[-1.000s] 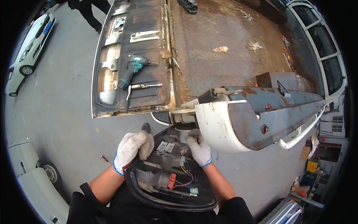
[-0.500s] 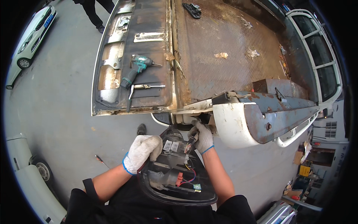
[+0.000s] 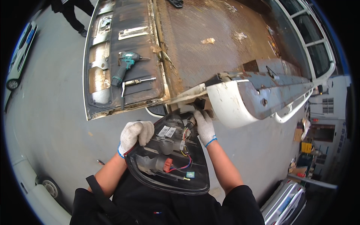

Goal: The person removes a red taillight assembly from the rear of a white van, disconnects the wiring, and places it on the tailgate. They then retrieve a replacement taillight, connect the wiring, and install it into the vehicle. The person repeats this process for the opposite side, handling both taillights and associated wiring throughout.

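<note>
My left hand (image 3: 135,135), in a white knitted glove, is closed on the left edge of a black tail-light housing (image 3: 148,176), its back facing up. The housing shows white labels (image 3: 167,131), coloured wires (image 3: 186,157) and a red-orange socket (image 3: 168,164). My gloved right hand (image 3: 203,125) has its fingers bent around a dark wiring connector (image 3: 192,123) at the housing's upper right, beside the opening under the truck's white rear corner (image 3: 221,101); the fingertips are partly hidden.
On the open tailgate (image 3: 140,90) lie a teal cordless drill (image 3: 125,67), a screwdriver (image 3: 137,80) and a ratchet (image 3: 123,95). The rusty truck bed (image 3: 202,56) is behind. A person's legs (image 3: 73,20) stand upper left; cars (image 3: 20,56) park either side; cluttered boxes (image 3: 298,135) line the right.
My hands and the housing have shifted upward in the picture, my right hand closer to the opening at the truck's corner. The whole view has swung, sliding the truck left and up.
</note>
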The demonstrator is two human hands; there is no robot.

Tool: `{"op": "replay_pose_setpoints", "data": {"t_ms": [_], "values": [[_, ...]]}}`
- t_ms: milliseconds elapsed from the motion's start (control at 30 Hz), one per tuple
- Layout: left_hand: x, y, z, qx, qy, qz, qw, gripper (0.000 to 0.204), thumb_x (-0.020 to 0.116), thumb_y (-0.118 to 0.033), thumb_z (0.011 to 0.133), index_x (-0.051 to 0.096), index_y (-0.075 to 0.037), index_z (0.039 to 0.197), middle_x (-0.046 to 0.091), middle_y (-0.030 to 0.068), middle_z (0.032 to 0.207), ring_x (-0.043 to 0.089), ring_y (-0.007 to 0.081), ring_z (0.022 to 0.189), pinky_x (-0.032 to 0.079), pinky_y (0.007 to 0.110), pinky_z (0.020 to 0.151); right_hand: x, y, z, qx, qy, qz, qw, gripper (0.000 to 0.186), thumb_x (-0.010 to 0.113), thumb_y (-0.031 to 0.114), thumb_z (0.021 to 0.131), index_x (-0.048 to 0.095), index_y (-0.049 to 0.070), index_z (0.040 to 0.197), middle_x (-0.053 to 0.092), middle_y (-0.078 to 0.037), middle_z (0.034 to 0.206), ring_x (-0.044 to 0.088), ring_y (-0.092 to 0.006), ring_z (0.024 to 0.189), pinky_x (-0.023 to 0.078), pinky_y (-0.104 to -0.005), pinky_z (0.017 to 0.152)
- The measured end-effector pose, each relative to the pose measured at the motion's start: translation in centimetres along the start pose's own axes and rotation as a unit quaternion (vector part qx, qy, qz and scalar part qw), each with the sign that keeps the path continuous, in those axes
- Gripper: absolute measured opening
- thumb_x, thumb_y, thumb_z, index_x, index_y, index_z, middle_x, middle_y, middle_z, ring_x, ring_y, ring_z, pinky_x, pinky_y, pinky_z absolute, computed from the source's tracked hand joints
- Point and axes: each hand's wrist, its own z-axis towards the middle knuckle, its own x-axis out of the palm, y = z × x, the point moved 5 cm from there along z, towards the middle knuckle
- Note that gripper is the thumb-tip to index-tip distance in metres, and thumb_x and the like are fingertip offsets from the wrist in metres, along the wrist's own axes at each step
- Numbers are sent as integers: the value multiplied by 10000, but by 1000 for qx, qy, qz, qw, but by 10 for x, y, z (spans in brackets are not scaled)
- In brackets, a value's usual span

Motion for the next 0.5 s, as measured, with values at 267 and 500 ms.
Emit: {"op": "replay_pose_setpoints", "data": {"t_ms": [267,500], "values": [[2,-5,6,-8,14,14,1000,601,405,-314,1054,508,-84,508,480,47,501,435,195,554,359,355,632,-9,91,-63,-27,186,-215,958,398,682,303,899,669,16,1174,704,-208,1048,705,-314,976,542,-393,890],[4,-2,6,-5,7,-4,1000,597,406,-287,1061,512,-87,509,496,57,498,448,215,549,374,365,629,5,100,-72,-52,296,-298,906,465,658,482,871,670,32,989,686,-201,963,680,-385,894,536,-474,810]]}}
